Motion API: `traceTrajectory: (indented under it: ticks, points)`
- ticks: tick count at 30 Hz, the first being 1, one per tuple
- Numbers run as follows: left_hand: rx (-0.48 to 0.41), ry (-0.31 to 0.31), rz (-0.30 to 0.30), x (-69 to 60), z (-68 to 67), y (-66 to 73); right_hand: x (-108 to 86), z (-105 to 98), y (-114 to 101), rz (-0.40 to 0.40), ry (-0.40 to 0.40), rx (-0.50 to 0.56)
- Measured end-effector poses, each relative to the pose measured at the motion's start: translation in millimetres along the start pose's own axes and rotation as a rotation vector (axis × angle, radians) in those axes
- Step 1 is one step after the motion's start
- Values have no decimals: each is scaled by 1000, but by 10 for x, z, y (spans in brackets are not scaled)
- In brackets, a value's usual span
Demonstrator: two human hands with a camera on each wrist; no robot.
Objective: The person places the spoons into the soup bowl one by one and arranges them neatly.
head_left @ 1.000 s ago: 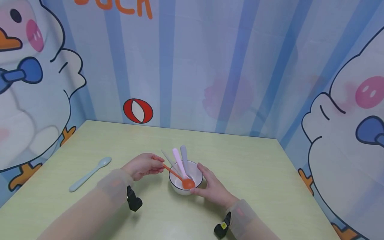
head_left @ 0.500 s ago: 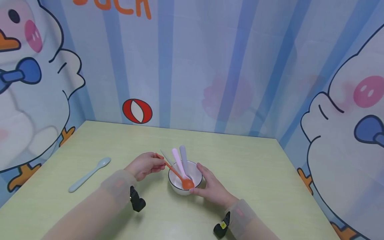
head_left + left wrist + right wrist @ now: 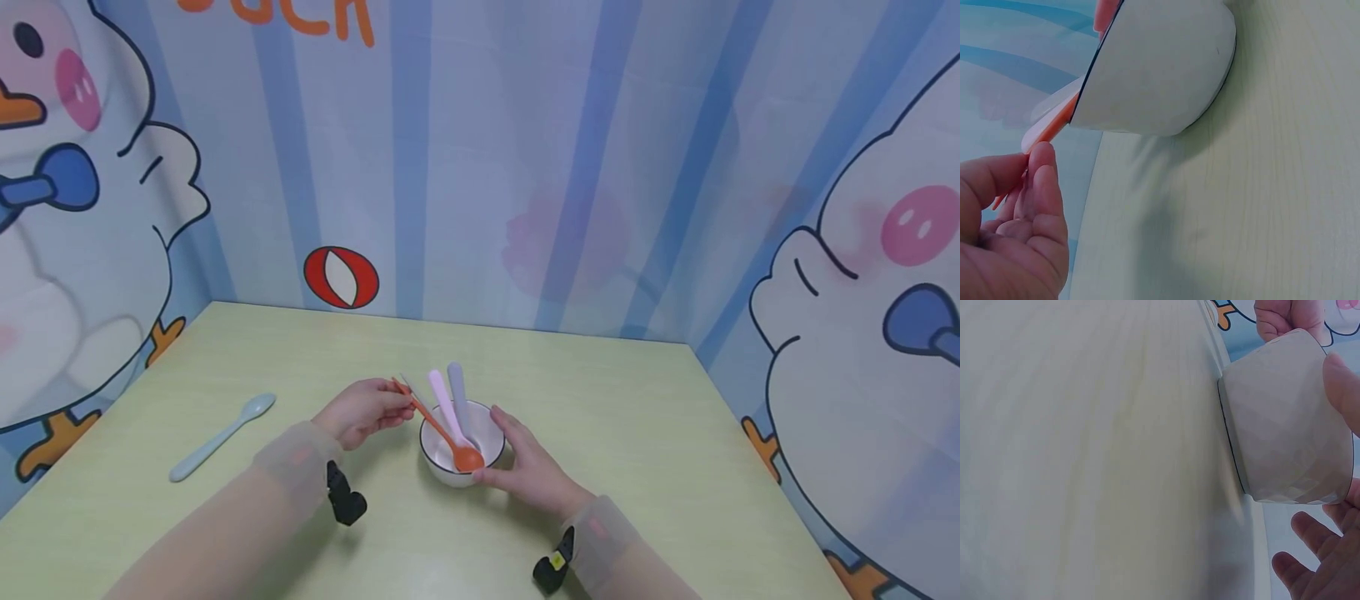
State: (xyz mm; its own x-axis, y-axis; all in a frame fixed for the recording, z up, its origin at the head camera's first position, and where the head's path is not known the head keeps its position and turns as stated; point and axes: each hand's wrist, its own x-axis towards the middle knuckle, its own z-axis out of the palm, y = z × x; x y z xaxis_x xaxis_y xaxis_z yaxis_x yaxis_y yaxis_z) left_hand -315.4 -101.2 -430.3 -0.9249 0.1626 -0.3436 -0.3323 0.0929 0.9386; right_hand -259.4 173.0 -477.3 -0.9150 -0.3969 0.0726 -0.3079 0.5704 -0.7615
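Note:
My left hand (image 3: 363,414) pinches the handle of an orange spoon (image 3: 468,458) between thumb and fingers. The spoon's head is inside a white bowl (image 3: 444,475) with a dark rim, its handle leaning out over the left side. From the right, my right hand (image 3: 536,473) holds the bowl, thumb at the near side and fingers at the far side. In the right wrist view, the thumb (image 3: 1342,390) touches the bowl's faceted outer wall. A pink spoon (image 3: 441,392), a purple handle (image 3: 457,385) and a thin whitish handle (image 3: 409,386) also stick out of the bowl; their lower ends are partly hidden.
A light blue spoon (image 3: 219,440) lies on the pale table (image 3: 637,433), left of my left hand. Behind and on both sides hangs a blue striped cloth (image 3: 465,167) with cartoon ducks.
My left hand has shifted slightly right, and the orange spoon's handle has swung a little toward the back. My right hand and the bowl stay in place.

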Motion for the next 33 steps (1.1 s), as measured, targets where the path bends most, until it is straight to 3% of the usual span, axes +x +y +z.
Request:
traceTrajectory:
  ticks: [20,27,33]
  points:
    - [-44,8,-42,58,22,7,-13,-8,-40,0,1,-11]
    - [-25,-14,-27,-32,-56,-52,-8,-8,-25,-16,3,-4]
    - [28,16,-24,-156,-193,-107,-14,-13,-32,-6,3,4]
